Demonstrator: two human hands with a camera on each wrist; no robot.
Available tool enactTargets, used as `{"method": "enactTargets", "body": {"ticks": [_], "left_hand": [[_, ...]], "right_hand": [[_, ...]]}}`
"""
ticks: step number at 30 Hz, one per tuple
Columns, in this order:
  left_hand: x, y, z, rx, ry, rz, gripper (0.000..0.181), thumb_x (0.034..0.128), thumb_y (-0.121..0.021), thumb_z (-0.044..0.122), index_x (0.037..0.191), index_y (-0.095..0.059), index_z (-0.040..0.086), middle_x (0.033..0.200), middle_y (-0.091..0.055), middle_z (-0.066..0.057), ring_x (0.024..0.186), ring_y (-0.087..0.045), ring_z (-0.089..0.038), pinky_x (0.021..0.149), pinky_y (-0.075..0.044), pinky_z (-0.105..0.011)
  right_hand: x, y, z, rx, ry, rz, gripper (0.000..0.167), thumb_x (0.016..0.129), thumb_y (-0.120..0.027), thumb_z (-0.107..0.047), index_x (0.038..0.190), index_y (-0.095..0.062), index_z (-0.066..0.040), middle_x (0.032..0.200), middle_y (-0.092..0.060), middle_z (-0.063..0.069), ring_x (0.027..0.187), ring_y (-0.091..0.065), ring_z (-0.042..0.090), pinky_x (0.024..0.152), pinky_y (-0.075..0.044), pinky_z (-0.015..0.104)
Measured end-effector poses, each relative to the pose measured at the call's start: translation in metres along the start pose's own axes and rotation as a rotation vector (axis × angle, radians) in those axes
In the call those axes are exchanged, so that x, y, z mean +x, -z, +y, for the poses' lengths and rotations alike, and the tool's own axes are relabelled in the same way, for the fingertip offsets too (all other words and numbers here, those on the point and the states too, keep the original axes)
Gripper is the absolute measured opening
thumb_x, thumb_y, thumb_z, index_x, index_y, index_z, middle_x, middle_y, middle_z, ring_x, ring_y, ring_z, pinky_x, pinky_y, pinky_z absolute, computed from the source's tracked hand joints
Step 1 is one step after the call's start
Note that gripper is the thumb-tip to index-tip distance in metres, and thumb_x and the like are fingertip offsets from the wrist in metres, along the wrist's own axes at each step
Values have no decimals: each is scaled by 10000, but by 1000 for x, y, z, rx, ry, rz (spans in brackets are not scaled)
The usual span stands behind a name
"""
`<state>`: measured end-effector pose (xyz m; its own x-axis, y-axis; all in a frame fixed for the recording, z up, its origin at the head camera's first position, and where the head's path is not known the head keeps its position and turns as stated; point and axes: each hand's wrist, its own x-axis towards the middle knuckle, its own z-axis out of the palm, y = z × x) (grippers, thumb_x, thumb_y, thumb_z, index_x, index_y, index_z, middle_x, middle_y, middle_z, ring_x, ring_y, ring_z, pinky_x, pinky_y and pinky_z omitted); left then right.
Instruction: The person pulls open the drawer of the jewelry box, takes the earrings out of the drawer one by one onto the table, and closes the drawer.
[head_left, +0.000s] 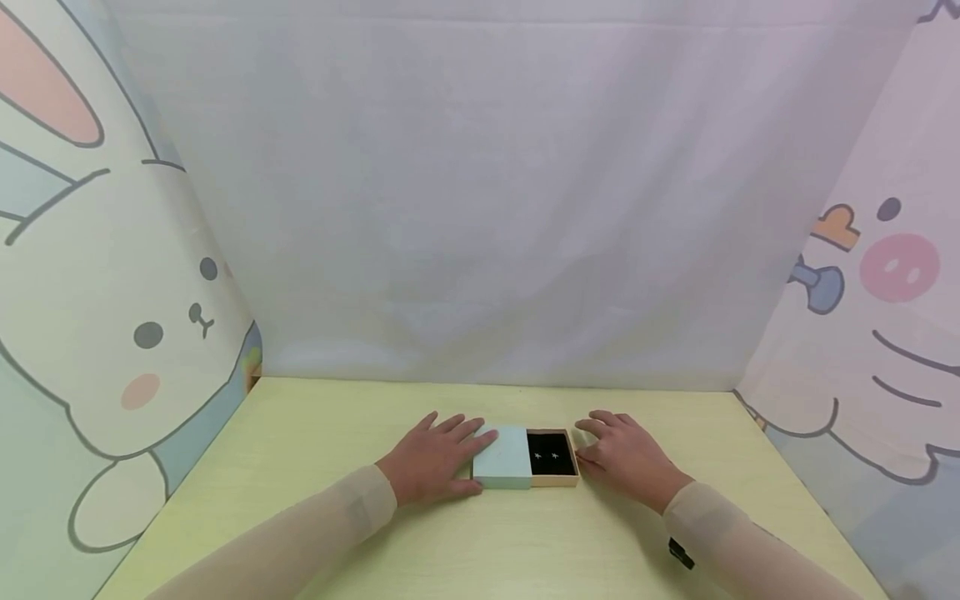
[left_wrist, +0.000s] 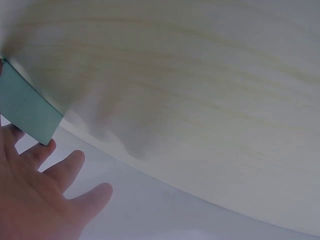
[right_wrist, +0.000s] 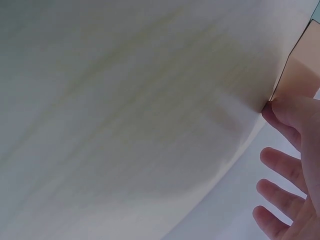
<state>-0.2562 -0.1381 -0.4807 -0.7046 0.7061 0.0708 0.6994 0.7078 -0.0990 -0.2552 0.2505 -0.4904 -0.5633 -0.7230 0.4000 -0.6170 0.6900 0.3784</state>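
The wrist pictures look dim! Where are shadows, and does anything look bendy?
Head view: soft shadow beside the beige left sleeve, on the pale yellow wood-grained table; left wrist: fuzzy shadows beside the light green rectangular box cover, table edge looks curved; right wrist: shadow on the peach rectangular drawer.

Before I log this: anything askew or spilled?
Nothing stands out. The slide-out tray is partly out of the mint box sleeve but lined up with it, and both star-shaped ornaments sit side by side on the black insert. No spill visible.

Box cover (head_left: pixel 504 458) left, drawer (head_left: pixel 555 481) right — on table (head_left: pixel 525 542), cloth (head_left: pixel 487 208) behind
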Motion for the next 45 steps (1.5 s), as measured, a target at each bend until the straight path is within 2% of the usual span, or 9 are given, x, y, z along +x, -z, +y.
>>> {"method": "enactTargets", "body": {"ticks": [7,15,21,26,34,45], "left_hand": [[0,-2,0,8,-5,6,822,1127,-676,713,1821,-467,326,1842,-564,-3,1670,-601,-287,1325,-533,-682],[1,-2,0,26,-2,7,823,1126,-673,721,1821,-466,333,1834,-574,0,1659,-611,-272,1315,-547,-671],[0,1,1,19,-9,21,815,1127,-678,713,1811,-484,314,1820,-590,-16,1640,-630,-293,1297,-558,-682],[0,-4,0,18,-6,29,817,1133,-652,730,1821,-460,333,1830,-579,-13,1650,-623,-302,1301,-550,-694],[1,0,2,-12,9,-10,829,1125,-682,712,1824,-460,326,1843,-565,-14,1662,-615,-310,1320,-533,-699],[0,2,1,-21,10,-14,830,1131,-668,715,1830,-451,324,1854,-552,-18,1664,-615,-319,1325,-529,-697]], "right_hand": [[-3,1,3,15,-18,-6,73,939,-1008,-303,994,-963,-283,1301,-890,68,1248,-828,358,1003,-711,520],[-7,-2,10,11,-36,38,196,825,-1067,-304,964,-928,-302,1297,-883,69,1231,-817,362,980,-697,539],[-5,3,10,4,-52,28,214,861,-1057,-363,1007,-935,-265,1324,-878,69,1251,-812,349,1009,-696,540],[-2,9,9,16,-67,29,226,888,-1046,-380,1024,-938,-236,1333,-874,70,1255,-811,334,1034,-694,531],[2,10,8,34,-86,22,247,885,-1046,-398,1025,-924,-235,1344,-870,66,1262,-808,321,1047,-692,522],[7,13,7,39,-90,12,249,868,-1057,-376,1027,-914,-249,1355,-865,70,1271,-807,327,1061,-690,535]]}}
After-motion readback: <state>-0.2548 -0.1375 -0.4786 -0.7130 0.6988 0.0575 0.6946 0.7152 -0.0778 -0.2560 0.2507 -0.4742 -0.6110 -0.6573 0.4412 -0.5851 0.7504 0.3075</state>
